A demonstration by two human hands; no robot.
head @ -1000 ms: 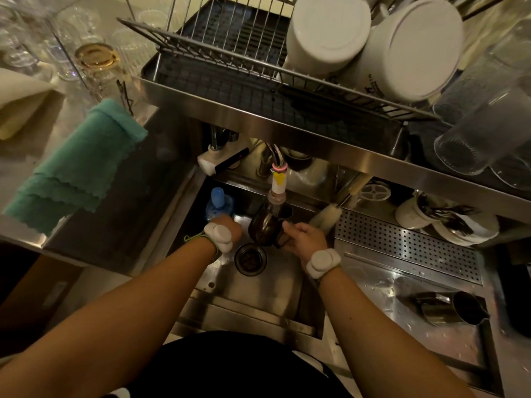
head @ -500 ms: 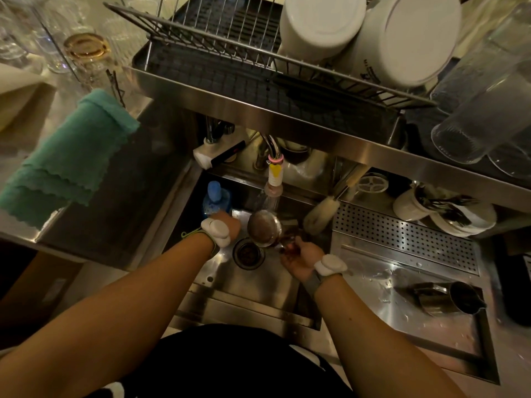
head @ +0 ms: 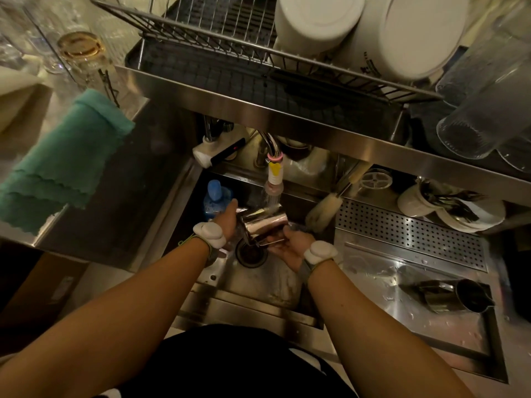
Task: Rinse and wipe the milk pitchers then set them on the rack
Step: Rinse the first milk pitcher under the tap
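Shiny steel pitcher (head: 265,224) tipped on its side under the running tap (head: 274,170), above the drain (head: 251,254), right hand (head: 287,248) at its 5 o'clock gripping the handle, left hand (head: 227,222) at 9 o'clock, fingers straight against it, second pitcher (head: 451,294) lying at 4 o'clock on the wet drainboard (head: 373,271)

Probably a café or bar wash-up station rather than a home kitchen, though dim light hides much detail. A stainless steel sink (head: 258,280) sits beside a perforated drain tray (head: 411,234). On a steel shelf (head: 230,104) above, a wire dish rack (head: 201,33) holds large white crockery (head: 316,21), with clear glasses (head: 482,110) upended beside it. One steel milk pitcher (head: 264,222) is under the running tap (head: 274,168). A second pitcher (head: 459,295) lies on its side right of the sink.
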